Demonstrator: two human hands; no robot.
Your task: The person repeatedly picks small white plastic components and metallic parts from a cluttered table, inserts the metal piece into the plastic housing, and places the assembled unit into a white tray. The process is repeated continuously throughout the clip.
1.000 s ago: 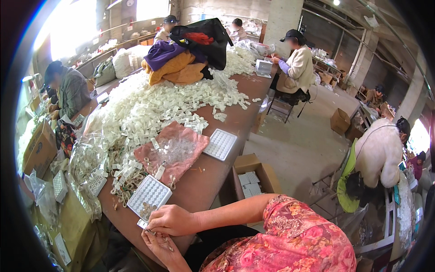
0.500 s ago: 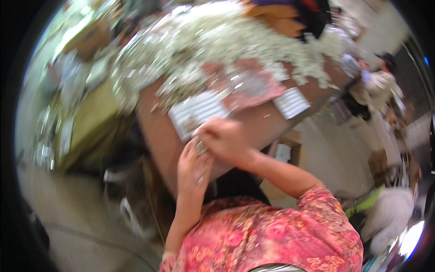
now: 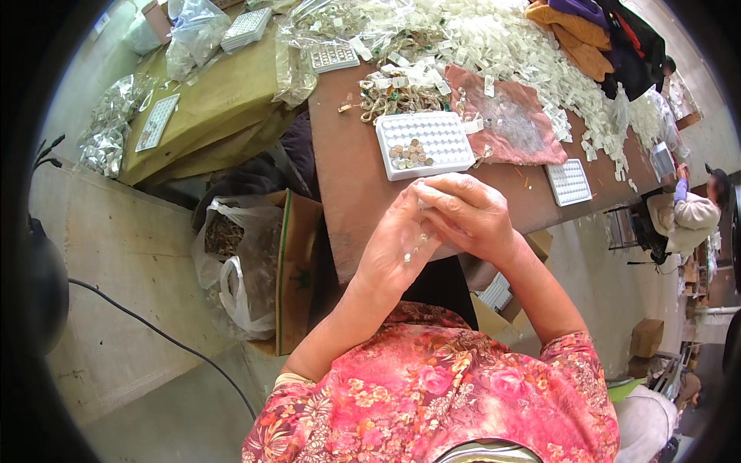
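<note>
Hands lifted off white grid tray (image 3: 425, 143); left hand (image 3: 401, 245), right hand (image 3: 471, 216) together, pinching small clear piece (image 3: 421, 207).

Both hands are bunched together over some tiny pale piece (image 3: 421, 207), mostly hidden by fingers. Just past the right hand (image 3: 467, 216) sits a white gridded tray (image 3: 444, 135), flat, few round beads inside.

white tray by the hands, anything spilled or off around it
Nothing looks spilled. The white tray lies flat on the brown table, a few small round pieces gathered in its near-left cells, the rest empty. Both hands are together just in front of it, pinching something too small to identify.
</note>
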